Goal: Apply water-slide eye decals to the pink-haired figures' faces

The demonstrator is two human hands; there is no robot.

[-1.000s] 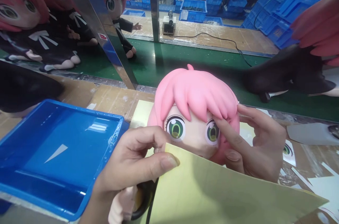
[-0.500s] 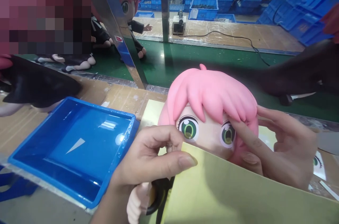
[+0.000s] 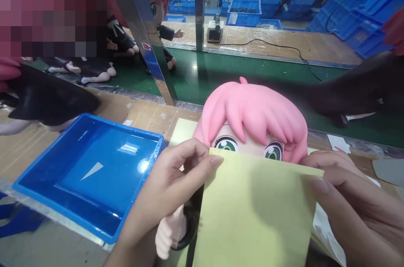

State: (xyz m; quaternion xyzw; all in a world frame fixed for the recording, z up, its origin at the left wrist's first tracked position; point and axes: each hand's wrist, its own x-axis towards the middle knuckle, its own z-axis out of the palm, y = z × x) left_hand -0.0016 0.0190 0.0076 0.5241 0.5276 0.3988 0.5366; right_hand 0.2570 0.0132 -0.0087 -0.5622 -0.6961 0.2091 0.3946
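A doll with a pink-haired head [image 3: 252, 117] and green eyes stands in front of me on the wooden bench. A yellow-green paper sheet [image 3: 255, 212] is held up before its face, covering everything below the eyes. My left hand [image 3: 170, 191] pinches the sheet's upper left corner. My right hand [image 3: 353, 204] grips the sheet's upper right edge with closed fingers. The doll's small arm [image 3: 168, 233] shows below my left hand.
A blue plastic tray [image 3: 47, 189] holding water lies at the left. A green conveyor belt [image 3: 221, 75] runs behind, with finished dolls [image 3: 91, 71] lying on it at the left and a slanted metal post [image 3: 148, 52]. Dark doll clothing [image 3: 356, 88] lies at the right. Blue crates are stacked beyond.
My right hand has left the doll's eye and taken the sheet's right edge. The sheet has risen and turned upright, now hiding the lower face.
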